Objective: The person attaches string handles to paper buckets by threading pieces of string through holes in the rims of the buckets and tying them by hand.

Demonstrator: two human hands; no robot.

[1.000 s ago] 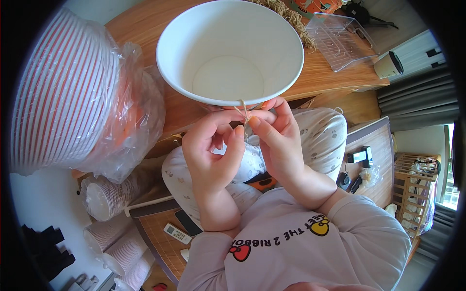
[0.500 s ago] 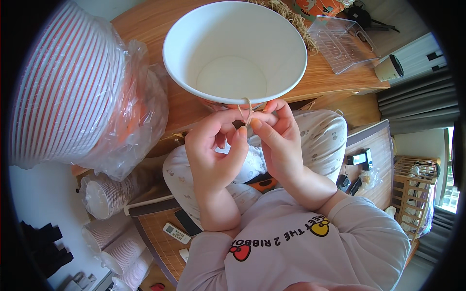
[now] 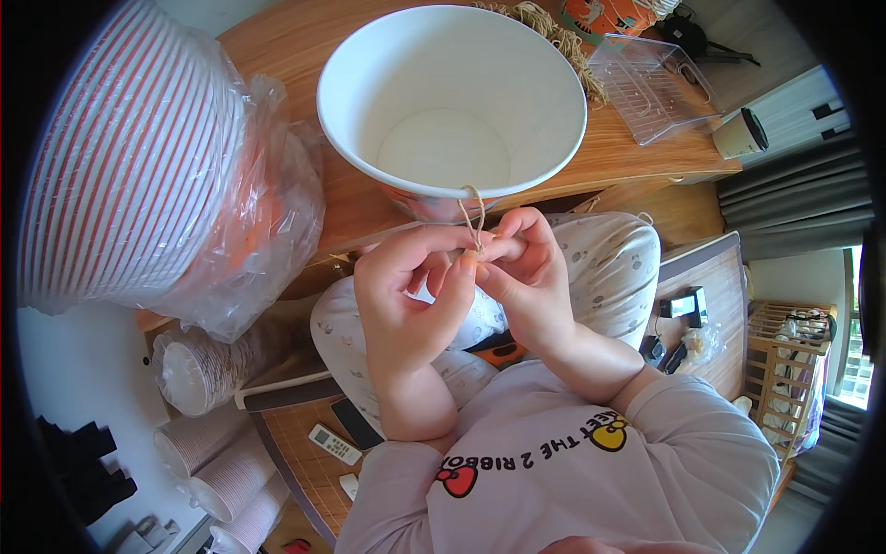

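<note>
A large round paper bucket (image 3: pixel 441 148), white inside with a patterned orange outside, stands at the near edge of the wooden table. From its near rim a loop of thin twine (image 3: pixel 474 217) comes down toward me. My left hand (image 3: pixel 415 282) pinches the twine's lower end between thumb and forefinger. Against it, my right hand (image 3: pixel 526 282) pinches the same spot, its fingertips meeting the left ones. The fingers cover the twine's end, so whether it is knotted I cannot tell.
At left stands a tall stack of striped buckets (image 3: pixel 129 175) in clear plastic. Beyond the bucket, on the table (image 3: pixel 628 171), lie a bundle of twine (image 3: pixel 554 42), an orange patterned bucket (image 3: pixel 614 17) and a clear plastic tray (image 3: pixel 651 88). A lidded cup (image 3: pixel 738 134) is at right.
Both hands have drawn slightly down and away from the rim, so the twine loop looks longer. The bucket has shifted a little to the right.
</note>
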